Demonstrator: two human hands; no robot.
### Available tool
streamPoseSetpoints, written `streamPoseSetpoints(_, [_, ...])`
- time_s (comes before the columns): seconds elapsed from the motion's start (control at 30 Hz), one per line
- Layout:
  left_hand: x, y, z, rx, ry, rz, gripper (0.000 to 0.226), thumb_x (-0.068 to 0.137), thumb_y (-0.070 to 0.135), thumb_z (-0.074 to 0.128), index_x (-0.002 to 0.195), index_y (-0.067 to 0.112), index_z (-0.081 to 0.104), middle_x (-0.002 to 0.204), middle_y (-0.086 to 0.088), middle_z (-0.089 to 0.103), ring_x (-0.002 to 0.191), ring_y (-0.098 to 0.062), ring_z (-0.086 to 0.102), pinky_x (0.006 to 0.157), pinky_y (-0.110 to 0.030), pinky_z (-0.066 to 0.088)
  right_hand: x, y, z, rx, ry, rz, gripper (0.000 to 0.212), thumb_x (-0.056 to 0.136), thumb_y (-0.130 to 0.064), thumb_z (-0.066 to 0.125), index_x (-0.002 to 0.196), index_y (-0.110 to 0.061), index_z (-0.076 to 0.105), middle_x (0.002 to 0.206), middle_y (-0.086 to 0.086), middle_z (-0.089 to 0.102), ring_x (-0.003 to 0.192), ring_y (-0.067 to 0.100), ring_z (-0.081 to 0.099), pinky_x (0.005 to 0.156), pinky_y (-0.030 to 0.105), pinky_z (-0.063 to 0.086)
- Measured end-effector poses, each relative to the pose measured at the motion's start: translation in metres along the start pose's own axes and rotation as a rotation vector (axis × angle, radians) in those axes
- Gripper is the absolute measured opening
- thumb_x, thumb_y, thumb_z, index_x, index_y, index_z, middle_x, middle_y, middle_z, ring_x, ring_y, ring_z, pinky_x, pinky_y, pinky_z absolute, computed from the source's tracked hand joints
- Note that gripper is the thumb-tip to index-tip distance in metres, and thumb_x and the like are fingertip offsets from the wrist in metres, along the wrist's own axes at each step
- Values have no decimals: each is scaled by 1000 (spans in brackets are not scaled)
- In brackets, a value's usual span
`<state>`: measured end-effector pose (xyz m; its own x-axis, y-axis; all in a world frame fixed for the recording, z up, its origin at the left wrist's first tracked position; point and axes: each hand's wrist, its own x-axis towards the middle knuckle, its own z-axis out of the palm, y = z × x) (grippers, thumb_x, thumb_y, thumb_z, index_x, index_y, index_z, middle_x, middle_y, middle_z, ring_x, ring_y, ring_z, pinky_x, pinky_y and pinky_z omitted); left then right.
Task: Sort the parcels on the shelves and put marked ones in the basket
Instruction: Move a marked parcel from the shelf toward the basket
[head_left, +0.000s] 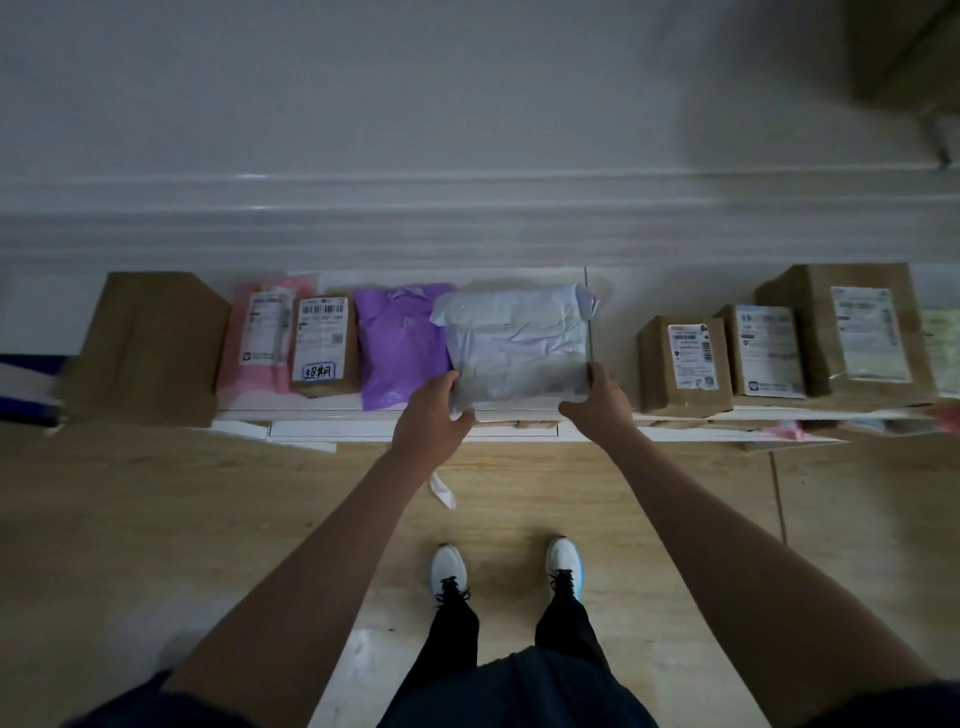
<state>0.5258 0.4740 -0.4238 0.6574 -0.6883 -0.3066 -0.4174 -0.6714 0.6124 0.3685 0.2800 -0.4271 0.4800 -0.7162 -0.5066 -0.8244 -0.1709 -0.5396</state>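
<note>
A crumpled grey plastic mailer (519, 343) lies on the white shelf (613, 296), partly over a purple mailer (400, 343). My left hand (434, 415) grips its near left corner and my right hand (597, 400) holds its near right corner. Left of the purple mailer stands a small cardboard box (324, 345) with a handwritten white sticker, then a pink mailer (260, 338). No basket is in view.
A large plain cardboard box (150, 348) sits at the shelf's left end. Three labelled cardboard boxes (685, 364) (766, 351) (852, 327) stand at the right. Lower shelf edges (415, 428) jut out below. My feet are on the wooden floor (156, 519).
</note>
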Motion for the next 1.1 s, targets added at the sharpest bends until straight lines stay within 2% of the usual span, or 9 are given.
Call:
streamPoseSetpoints(0.2, [-19,1,14,-43,65,-93,66,82,30,78,140,13,52,123,-9,65,112,-28,60,95,-44,51,-25,22,12,-4,-28,-3,65,76,-21,80,130,-4,50,124,16,54,112,36,52,93,41,46])
streamPoseSetpoints(0.3, [-34,0,21,-38,72,-102,64,77,33,76,135,17,55,117,-5,67,106,-26,62,90,-47,53,-36,40,18,91,-31,37,56,73,-15,78,122,-4,52,117,15,53,101,33,55,83,38,47])
streamPoseSetpoints(0.4, [-40,0,24,-32,89,-103,62,69,39,71,126,18,59,106,-2,70,98,-24,65,83,-45,55,-44,44,20,262,-79,112,49,74,-15,80,110,-10,48,110,11,59,95,29,60,74,40,52])
streamPoseSetpoints(0.57, [-44,12,31,48,52,-88,61,78,28,78,133,16,55,107,-6,66,102,-25,61,84,-44,55,-54,44,-1,290,-3,73,39,76,-19,78,101,-13,49,92,1,57,81,20,56,59,29,41])
streamPoseSetpoints(0.67, [-42,24,37,33,36,-78,58,80,26,77,133,13,56,105,-9,67,101,-28,60,81,-44,54,-66,38,-25,283,46,-3,39,79,-19,77,109,-14,52,94,-4,57,84,16,56,68,27,41])
streamPoseSetpoints(0.77, [-38,39,48,37,23,-20,42,81,34,69,117,13,63,100,-6,67,99,-29,60,82,-44,54,-77,32,-46,280,141,-132,42,80,-21,79,112,-17,53,103,-3,61,93,16,59,75,28,45])
streamPoseSetpoints(0.9, [-32,69,61,46,-49,39,25,87,34,69,104,15,65,101,-5,65,104,-27,57,82,-38,52,-85,21,-68,214,255,-280,44,79,-22,79,115,-22,54,106,-10,59,97,16,59,79,31,53])
streamPoseSetpoints(1.0, [-27,86,65,81,-63,55,28,87,40,68,102,16,64,102,-4,64,104,-26,57,80,-40,54,-91,11,-79,151,272,-328,42,81,-17,78,116,-19,55,102,-18,50,95,12,55,78,24,48])
streamPoseSetpoints(1.1, [-28,91,60,145,-44,67,38,89,41,66,116,14,61,109,-6,63,107,-28,55,81,-39,53,-94,6,-78,107,278,-353,42,81,-17,76,117,-20,55,107,-12,51,95,10,54,73,10,39])
